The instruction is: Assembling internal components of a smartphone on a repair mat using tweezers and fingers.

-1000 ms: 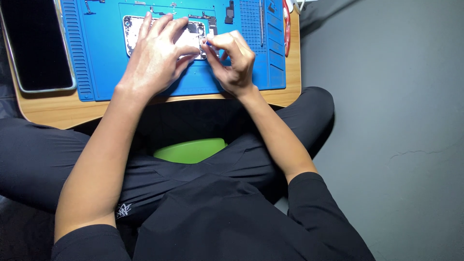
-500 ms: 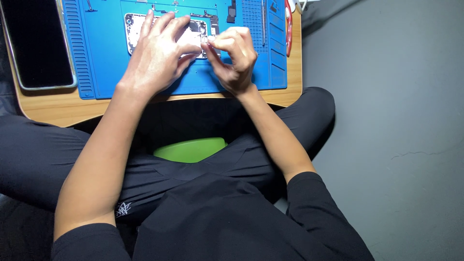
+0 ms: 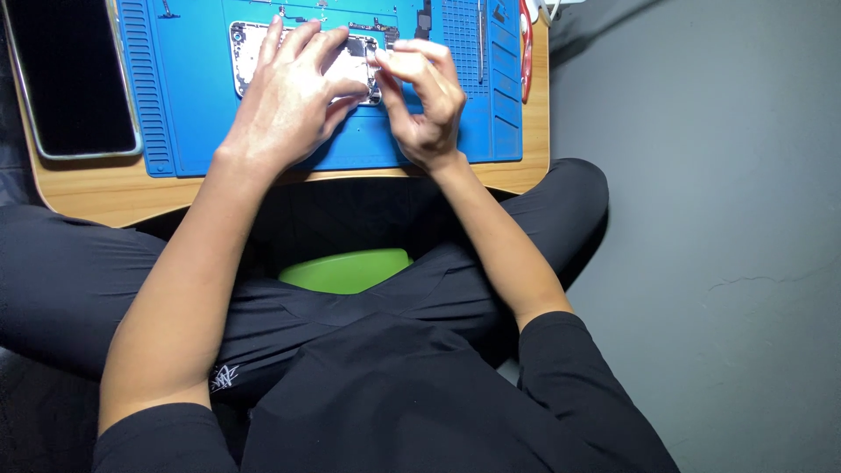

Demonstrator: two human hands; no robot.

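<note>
Pressing left hand (image 3: 293, 96) flat, fingers spread, on opened phone (image 3: 250, 48) lying on blue mat (image 3: 193, 114) atop wooden board (image 3: 105, 188). Right hand (image 3: 425, 101) fingertips pinched at phone's right end; grasped part too small to tell. Best: steady pressure, small slow movements, no prying.

opened phone (image 3: 248, 52): my left hand (image 3: 289, 101) hides most of it
black screen (image 3: 66, 79): cut off at 10 o'clock edge

Light wooden bench (image 3: 96, 197) across the lap, blue ribbed work mat (image 3: 201, 131) covering most of it, dark-screened phone (image 3: 66, 74) lying just left of the mat
</note>
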